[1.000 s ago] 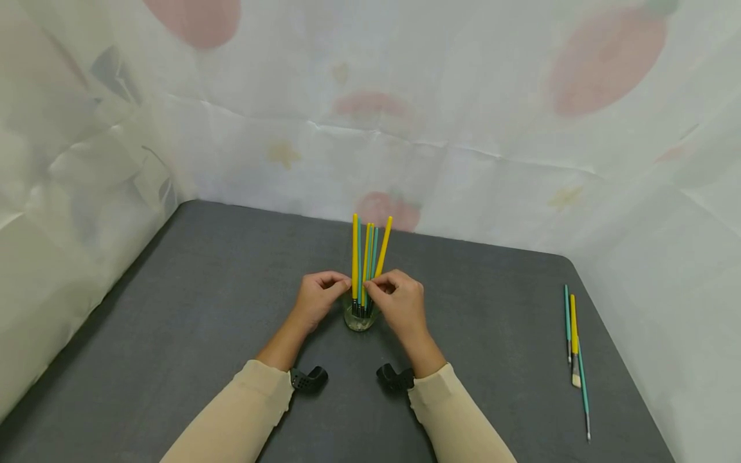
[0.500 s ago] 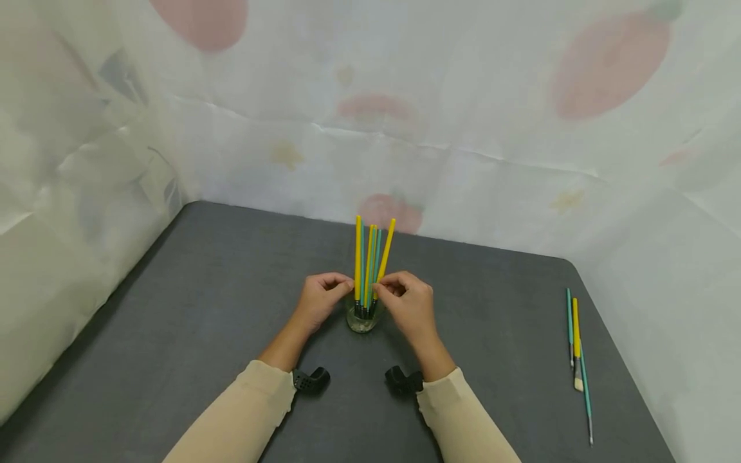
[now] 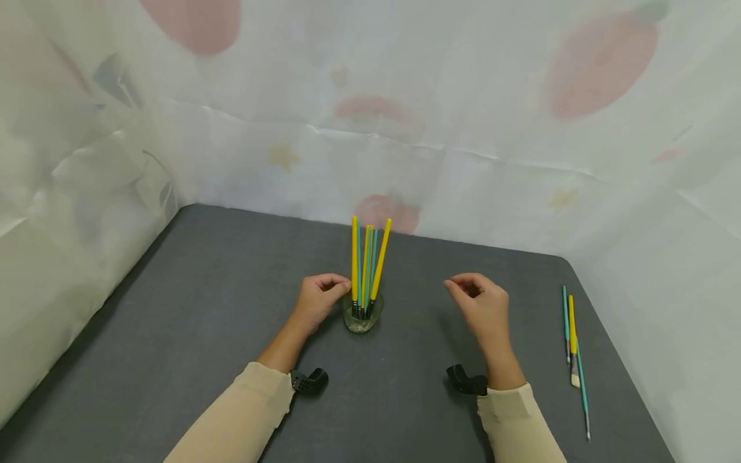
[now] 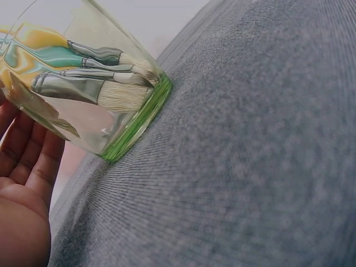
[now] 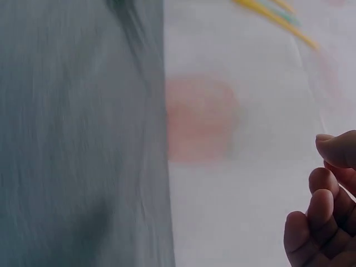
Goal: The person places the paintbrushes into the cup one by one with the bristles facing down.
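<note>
A small clear glass [image 3: 360, 319] with a green base stands mid-table, holding several yellow and teal paintbrushes [image 3: 367, 263] handle up. Their bristles press against its bottom [image 4: 119, 97] in the left wrist view. My left hand [image 3: 343, 284] sits against the glass's left side, thumb and forefinger pinching the leftmost yellow brush handle. Its palm and fingers [image 4: 25, 183] lie beside the glass [image 4: 105, 117]. My right hand [image 3: 457, 286] hovers right of the glass, well apart from it. Its fingers [image 5: 328, 211] are loosely curled and hold nothing.
Three loose brushes [image 3: 573, 341], teal and yellow, lie side by side near the right edge of the dark grey table [image 3: 173, 308]. A patterned white sheet [image 3: 463, 96] walls in the back and both sides. Black wrist camera mounts [image 3: 309, 379] sit by my cuffs.
My right hand has let go of the brushes in the glass and moved off to the right. The left hand stays by the glass.
</note>
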